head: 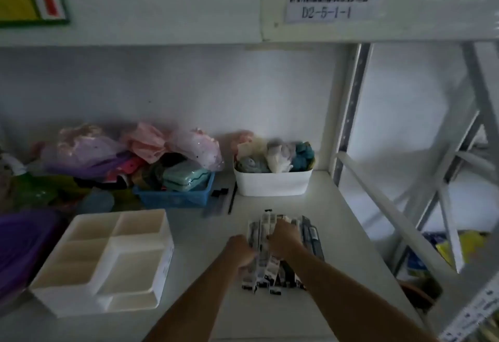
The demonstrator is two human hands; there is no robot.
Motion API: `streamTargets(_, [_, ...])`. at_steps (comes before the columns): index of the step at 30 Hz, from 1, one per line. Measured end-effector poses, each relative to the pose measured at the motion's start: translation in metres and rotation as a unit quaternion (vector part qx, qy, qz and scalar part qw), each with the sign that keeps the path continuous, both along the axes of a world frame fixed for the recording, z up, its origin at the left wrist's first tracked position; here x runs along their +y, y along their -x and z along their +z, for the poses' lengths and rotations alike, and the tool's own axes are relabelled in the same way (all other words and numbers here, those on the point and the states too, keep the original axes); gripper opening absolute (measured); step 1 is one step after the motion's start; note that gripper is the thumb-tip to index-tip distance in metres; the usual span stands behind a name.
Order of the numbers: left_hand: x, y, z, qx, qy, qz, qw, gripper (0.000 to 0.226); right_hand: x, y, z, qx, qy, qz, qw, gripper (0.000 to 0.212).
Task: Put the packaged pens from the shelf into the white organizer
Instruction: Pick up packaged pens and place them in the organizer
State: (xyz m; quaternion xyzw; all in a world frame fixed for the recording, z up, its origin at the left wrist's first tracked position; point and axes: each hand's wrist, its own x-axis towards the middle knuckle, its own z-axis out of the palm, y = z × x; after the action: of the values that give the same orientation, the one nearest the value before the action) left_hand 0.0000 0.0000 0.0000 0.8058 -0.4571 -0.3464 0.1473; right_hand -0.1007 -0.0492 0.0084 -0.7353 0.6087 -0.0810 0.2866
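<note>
A heap of packaged pens [310, 236] in grey, white and black wrappers lies on the white shelf [205, 247], right of centre. My left hand [241, 250] grips the left side of the heap, fingers curled around several packs. My right hand [285, 239] rests on top of the heap's middle, fingers closed on packs. The white organizer [108, 268], with several open compartments that look empty, stands on the shelf to the left of both hands.
A blue basket [175, 197] of soft items and a white bin [272, 181] with cloth bundles stand at the back. Bagged pink and purple goods [108, 150] pile at the back left. Loose dark pens [229, 198] lie between them. A shelf post [348, 115] rises right.
</note>
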Motion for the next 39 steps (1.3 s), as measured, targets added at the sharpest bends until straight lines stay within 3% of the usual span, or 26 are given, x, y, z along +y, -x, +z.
streamTargets(5, [-0.033, 0.009, -0.006, 0.14, -0.016, 0.067, 0.988, 0.006, -0.022, -0.007, -0.016, -0.01, -0.044, -0.05, 0.998, 0.026])
streamTargets(13, [-0.039, -0.011, -0.002, 0.172, 0.002, 0.121, 0.978, 0.021, -0.033, -0.009, -0.018, -0.066, -0.014, -0.092, 0.993, 0.02])
streamTargets(17, [-0.036, -0.043, 0.026, 0.176, 0.059, 0.109, 0.977, 0.032, -0.034, -0.023, 0.008, -0.169, -0.047, -0.087, 0.981, 0.049])
streamTargets(20, [-0.024, -0.071, 0.051, 0.17, 0.119, 0.071, 0.976, 0.031, -0.031, -0.048, 0.033, -0.179, -0.073, -0.015, 0.981, 0.03])
streamTargets(23, [-0.011, -0.108, 0.072, 0.147, 0.17, 0.044, 0.973, 0.03, -0.02, -0.086, 0.058, -0.244, -0.098, 0.016, 0.965, 0.014])
streamTargets(26, [0.003, -0.148, 0.095, 0.16, 0.2, 0.027, 0.966, 0.03, -0.003, -0.121, 0.082, -0.275, -0.056, 0.049, 0.958, 0.01])
streamTargets(30, [0.019, -0.199, 0.124, 0.221, 0.244, -0.002, 0.944, 0.023, 0.027, -0.164, 0.118, -0.255, 0.066, 0.064, 0.963, 0.023])
streamTargets(35, [0.051, -0.263, 0.152, 0.254, 0.301, 0.016, 0.919, 0.025, 0.069, -0.218, 0.143, -0.395, 0.037, 0.048, 0.917, 0.032])
streamTargets(37, [0.068, -0.285, 0.157, 0.256, 0.318, 0.046, 0.912, 0.019, 0.083, -0.239, 0.143, -0.471, 0.023, -0.017, 0.882, 0.036])
streamTargets(39, [0.082, -0.302, 0.155, 0.271, 0.331, 0.085, 0.9, 0.016, 0.094, -0.255, 0.14, -0.487, 0.058, -0.075, 0.868, 0.034])
